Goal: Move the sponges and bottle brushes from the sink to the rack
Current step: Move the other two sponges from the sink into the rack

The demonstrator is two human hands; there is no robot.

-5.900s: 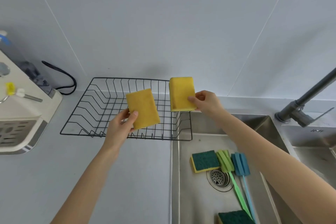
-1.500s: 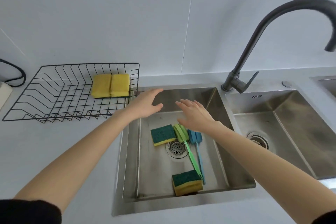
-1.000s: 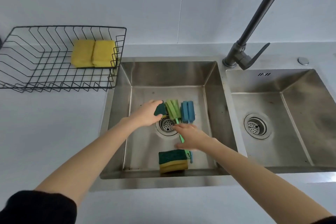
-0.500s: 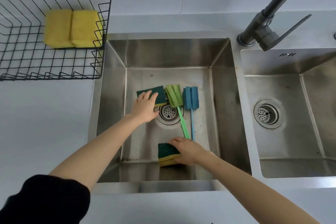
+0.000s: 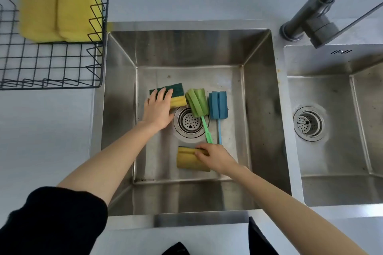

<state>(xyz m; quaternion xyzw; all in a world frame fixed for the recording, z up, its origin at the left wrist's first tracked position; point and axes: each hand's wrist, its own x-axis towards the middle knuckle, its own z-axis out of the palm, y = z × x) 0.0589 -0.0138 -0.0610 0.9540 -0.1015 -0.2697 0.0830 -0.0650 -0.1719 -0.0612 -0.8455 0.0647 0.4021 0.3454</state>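
Two plain yellow sponges (image 5: 59, 13) sit in a black wire rack (image 5: 99, 47). In the steel-grey sink (image 5: 186, 47) lie a green-and-yellow sponge (image 5: 177, 96), a green brush (image 5: 196, 102) and a blue brush (image 5: 218, 104).

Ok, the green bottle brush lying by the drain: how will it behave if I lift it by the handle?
The green bottle brush probably weighs little: a foam-like head on a thin plastic handle. The handle looks slender, so it may flex and let the head droop. It lies close beside the blue bottle brush, so lifting it may nudge that one.
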